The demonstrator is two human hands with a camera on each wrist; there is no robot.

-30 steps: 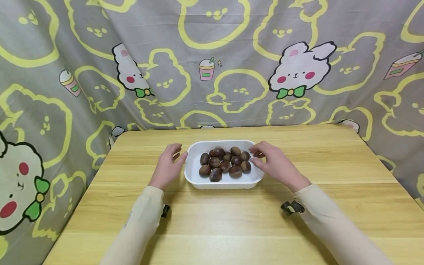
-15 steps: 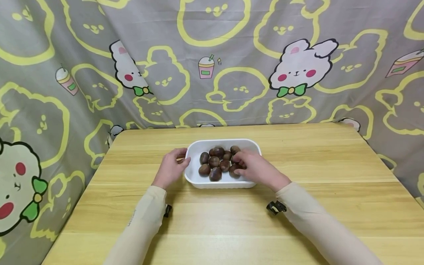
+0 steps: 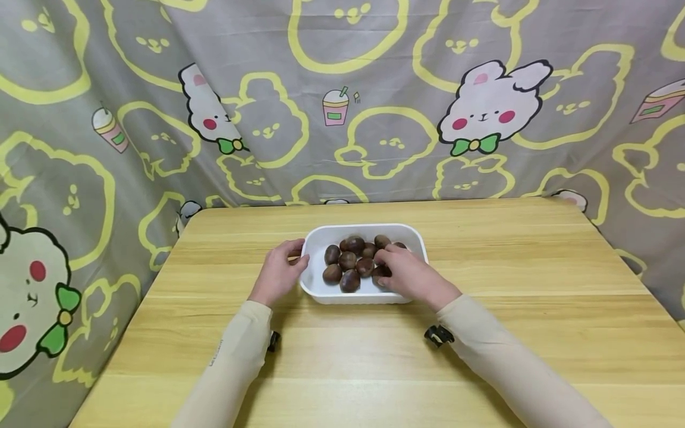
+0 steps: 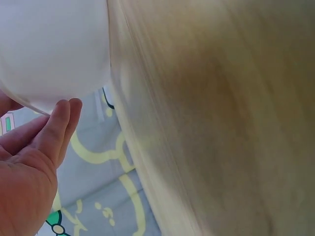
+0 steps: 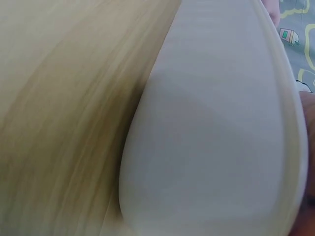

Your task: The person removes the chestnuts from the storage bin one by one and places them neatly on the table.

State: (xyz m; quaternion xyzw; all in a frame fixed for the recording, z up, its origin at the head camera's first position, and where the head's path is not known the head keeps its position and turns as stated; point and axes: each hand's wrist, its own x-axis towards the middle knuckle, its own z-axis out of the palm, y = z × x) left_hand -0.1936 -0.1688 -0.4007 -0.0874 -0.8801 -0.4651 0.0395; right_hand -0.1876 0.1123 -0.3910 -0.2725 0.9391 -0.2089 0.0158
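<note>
Several brown chestnuts (image 3: pixel 350 280) lie in a white oblong container (image 3: pixel 355 299) in the middle of the table. With thumb over the rim and fingers against the outer wall, my left hand (image 3: pixel 277 271) holds the container's left end. The left wrist view also shows those fingers (image 4: pixel 60 120) at the container's outside. My right hand (image 3: pixel 411 274) reaches over the right end, thumb and fingers about a chestnut (image 3: pixel 379 276); the hand covers some chestnuts behind it. In the right wrist view the container's wall (image 5: pixel 211 123) hides most of that hand.
The wooden table (image 3: pixel 342 362) extends on all sides of the container. A grey curtain with cartoon prints (image 3: pixel 385 53) hangs along its back and left. Black wrist straps (image 3: pixel 439 336) show under both sleeves.
My right hand has moved left from the container's right rim in among the chestnuts. My left hand has closed on the left rim. The container has hardly shifted.
</note>
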